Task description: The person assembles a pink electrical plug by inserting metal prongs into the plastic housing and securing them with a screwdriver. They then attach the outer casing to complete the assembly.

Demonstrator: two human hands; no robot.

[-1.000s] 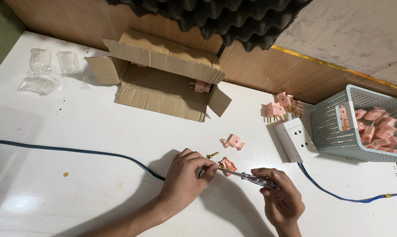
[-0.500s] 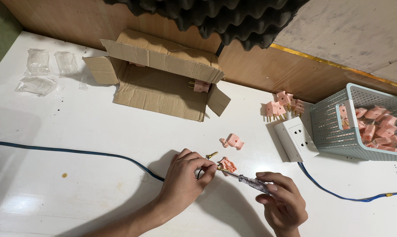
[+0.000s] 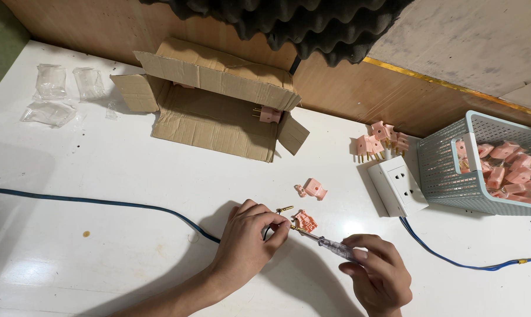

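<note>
Your left hand pinches the blue cable end beside the open pink plug half on the white table. Your right hand grips a clear-handled screwdriver, its tip at that plug. Just beyond lie a plug cover, a white socket, a basket and a cardboard box.
</note>
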